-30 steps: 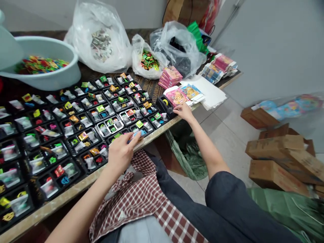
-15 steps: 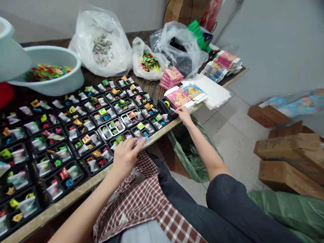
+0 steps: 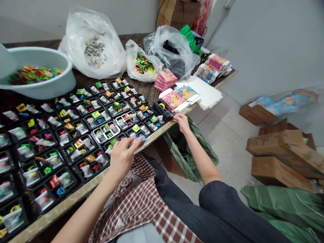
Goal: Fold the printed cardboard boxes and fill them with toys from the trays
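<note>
My left hand [image 3: 123,154] is closed on a small blue printed box [image 3: 137,140] at the table's front edge; the fingers cover much of it. At the front of a black tape dispenser [image 3: 163,108] with a yellow roll, my right hand [image 3: 181,123] is pinched on a strip of tape, which barely shows. Several black trays [image 3: 84,146] stand in rows to the left, their compartments holding small colourful pieces and clear packets. Beyond the dispenser lie a pink printed box [image 3: 173,99] and a blue printed box [image 3: 187,92], both flat.
Stacked pink boxes [image 3: 167,78], white flat cartons [image 3: 202,90] and more printed boxes [image 3: 214,67] fill the right end. Plastic bags [image 3: 95,44] and a light blue basin [image 3: 63,77] stand at the back. Below the edge hangs a green sack [image 3: 192,148]; cardboard boxes [image 3: 283,145] sit on the floor.
My right hand has drawn slightly down and closer to the dispenser's front end. My left hand keeps hold of the small blue box. The whole view has shifted a little.
</note>
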### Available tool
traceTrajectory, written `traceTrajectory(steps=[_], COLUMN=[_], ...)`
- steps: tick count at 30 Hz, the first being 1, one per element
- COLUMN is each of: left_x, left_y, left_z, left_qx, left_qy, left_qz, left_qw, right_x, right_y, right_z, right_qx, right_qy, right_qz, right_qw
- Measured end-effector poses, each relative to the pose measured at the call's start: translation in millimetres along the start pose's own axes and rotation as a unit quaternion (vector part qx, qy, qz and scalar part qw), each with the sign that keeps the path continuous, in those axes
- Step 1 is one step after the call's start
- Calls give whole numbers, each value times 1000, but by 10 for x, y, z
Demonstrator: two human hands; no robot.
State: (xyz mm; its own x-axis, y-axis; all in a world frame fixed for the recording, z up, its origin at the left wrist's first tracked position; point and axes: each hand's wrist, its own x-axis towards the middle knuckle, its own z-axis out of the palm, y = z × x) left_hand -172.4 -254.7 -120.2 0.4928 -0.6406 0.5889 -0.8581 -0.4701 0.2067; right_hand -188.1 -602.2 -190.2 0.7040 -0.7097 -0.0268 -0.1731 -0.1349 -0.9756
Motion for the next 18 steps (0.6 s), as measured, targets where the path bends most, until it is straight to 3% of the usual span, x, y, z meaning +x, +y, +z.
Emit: traceTrajectory(steps=[9, 13, 15, 16, 18], left_x=[31, 44, 43, 41, 32], left_y=[4, 31, 30, 26, 13], left_z=[26, -13, -33, -39, -41], left_qx=[1, -4, -21, -33, -61], left_qy=[1, -15, -31, -36, -34], left_qz=[-4, 17, 8, -1, -15], left_qw=[1000, 1000, 999, 999, 997], right_x=[-82, -453, -782, -963, -1310], right_y=[11, -144, -287, -378, -585], right_z=[55, 111, 197, 253, 383], right_qx=[-63, -12, 67, 122, 212], right_qy=[105, 103, 24, -53, -224], right_qz=[-24, -14, 1, 22, 91], right_qw=[992, 994, 997, 991, 947])
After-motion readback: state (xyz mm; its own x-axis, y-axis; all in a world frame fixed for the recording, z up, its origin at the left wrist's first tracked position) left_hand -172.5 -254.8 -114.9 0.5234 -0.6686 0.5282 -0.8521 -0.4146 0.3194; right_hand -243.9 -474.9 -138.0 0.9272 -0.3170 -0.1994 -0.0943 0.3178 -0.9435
